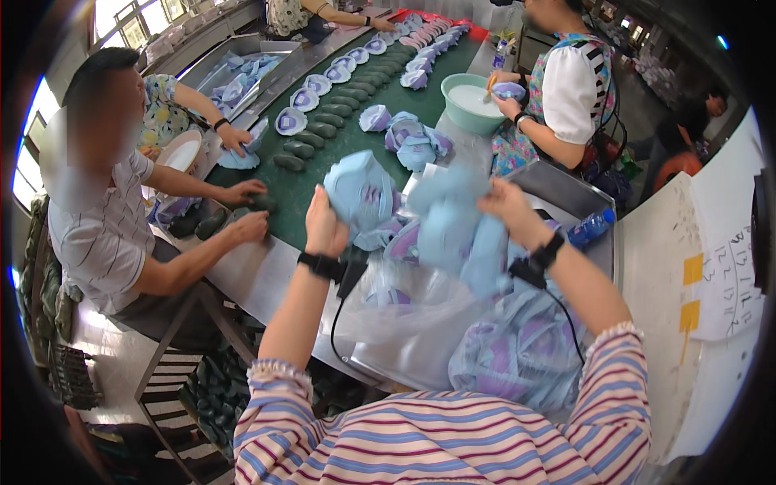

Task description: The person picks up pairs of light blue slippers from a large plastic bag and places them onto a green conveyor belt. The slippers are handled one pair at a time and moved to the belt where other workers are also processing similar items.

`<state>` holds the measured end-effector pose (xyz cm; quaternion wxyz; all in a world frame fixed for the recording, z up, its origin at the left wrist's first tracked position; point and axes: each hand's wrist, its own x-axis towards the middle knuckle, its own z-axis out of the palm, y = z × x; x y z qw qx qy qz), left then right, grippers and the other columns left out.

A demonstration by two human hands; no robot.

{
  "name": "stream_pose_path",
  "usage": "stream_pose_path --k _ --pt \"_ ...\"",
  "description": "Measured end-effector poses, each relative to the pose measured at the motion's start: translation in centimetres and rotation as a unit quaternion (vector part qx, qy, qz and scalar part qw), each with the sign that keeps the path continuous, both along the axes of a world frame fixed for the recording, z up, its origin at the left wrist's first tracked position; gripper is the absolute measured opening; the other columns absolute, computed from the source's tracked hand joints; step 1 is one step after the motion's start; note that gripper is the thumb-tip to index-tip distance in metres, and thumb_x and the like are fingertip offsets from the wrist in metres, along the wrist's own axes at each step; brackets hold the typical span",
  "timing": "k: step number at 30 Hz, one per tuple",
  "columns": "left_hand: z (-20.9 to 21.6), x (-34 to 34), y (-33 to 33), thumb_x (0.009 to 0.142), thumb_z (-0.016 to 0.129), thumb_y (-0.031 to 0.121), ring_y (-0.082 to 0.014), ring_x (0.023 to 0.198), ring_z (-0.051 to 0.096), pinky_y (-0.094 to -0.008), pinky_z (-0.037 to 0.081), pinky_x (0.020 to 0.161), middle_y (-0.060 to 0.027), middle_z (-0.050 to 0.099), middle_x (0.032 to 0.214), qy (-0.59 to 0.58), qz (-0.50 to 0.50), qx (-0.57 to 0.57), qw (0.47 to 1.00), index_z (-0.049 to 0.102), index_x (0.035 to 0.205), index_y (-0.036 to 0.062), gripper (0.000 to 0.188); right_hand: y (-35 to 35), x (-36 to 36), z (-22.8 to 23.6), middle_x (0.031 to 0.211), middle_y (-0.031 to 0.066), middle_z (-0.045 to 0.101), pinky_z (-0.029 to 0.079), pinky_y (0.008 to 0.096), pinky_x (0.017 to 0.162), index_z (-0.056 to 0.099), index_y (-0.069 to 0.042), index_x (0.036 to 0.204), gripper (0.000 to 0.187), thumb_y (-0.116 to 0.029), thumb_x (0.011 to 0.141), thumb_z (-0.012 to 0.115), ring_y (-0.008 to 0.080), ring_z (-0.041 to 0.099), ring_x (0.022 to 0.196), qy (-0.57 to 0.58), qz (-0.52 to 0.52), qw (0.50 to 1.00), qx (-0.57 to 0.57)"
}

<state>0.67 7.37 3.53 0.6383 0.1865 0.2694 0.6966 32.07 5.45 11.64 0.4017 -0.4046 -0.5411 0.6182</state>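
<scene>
My left hand grips a light blue shoe upper by its left side, and a purple patch shows on the fabric. My right hand is closed on the edge of another light blue upper, smeared by motion. Below it hang or lie more blue uppers; which of them the right hand holds, I cannot tell. Under my hands, blue and purple uppers rest on a metal table beside clear plastic film. A plastic bag full of uppers sits close to my right forearm.
Ahead runs a green belt with rows of dark green shoe lasts and uppers. At left, a person in a striped shirt handles lasts. At right, another person brushes an upper over a pale green basin. A blue bottle lies nearby.
</scene>
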Motion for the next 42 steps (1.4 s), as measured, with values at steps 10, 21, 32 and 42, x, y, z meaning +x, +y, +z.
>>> stream_pose_path --k 10,21,32,42 --pt "-1.3 5.2 8.3 0.089 0.043 0.004 -0.0189 0.088 0.059 -0.0309 0.047 0.076 -0.01 0.058 0.099 0.345 0.03 0.008 0.938 0.045 0.106 0.0003 0.018 16.8 1.8 -8.2 0.101 0.0112 0.06 0.045 0.0325 0.083 0.051 0.005 0.112 0.029 -0.01 0.087 0.057 0.0202 0.057 0.092 0.022 -0.249 0.968 -0.013" --pt "-14.6 -2.7 -1.8 0.066 0.065 0.014 -0.0335 0.096 0.052 -0.0439 0.04 0.085 -0.0182 0.057 0.094 0.835 0.077 0.09 0.537 0.049 0.1 -0.0014 0.041 4.2 -11.7 -10.8 0.12 0.0214 0.049 0.044 0.0399 0.086 0.045 -0.009 0.126 0.071 -0.033 0.067 0.075 0.0302 0.048 0.112 -0.411 0.31 0.807 0.288" --pt "-20.0 -4.1 2.1 0.064 0.074 0.017 -0.0329 0.112 0.048 -0.0415 0.042 0.091 -0.019 0.053 0.118 0.76 -0.161 0.176 0.605 0.059 0.108 0.0041 0.049 5.6 -15.6 -18.3 0.136 0.0141 0.034 0.044 0.0512 0.09 0.029 -0.023 0.138 0.093 -0.01 0.058 0.073 0.0513 0.033 0.12 -0.593 0.28 0.695 0.293" --pt "-4.2 -7.3 -6.2 0.086 0.052 0.045 -0.0184 0.112 0.049 -0.0348 0.041 0.092 -0.0088 0.049 0.125 -0.066 -0.438 0.021 0.896 0.04 0.131 0.005 0.061 1.2 -8.4 -6.5 0.129 0.0176 0.045 0.038 0.037 0.098 0.026 -0.002 0.138 0.089 -0.021 0.064 0.071 0.026 0.048 0.116 0.021 0.319 0.925 -0.203"
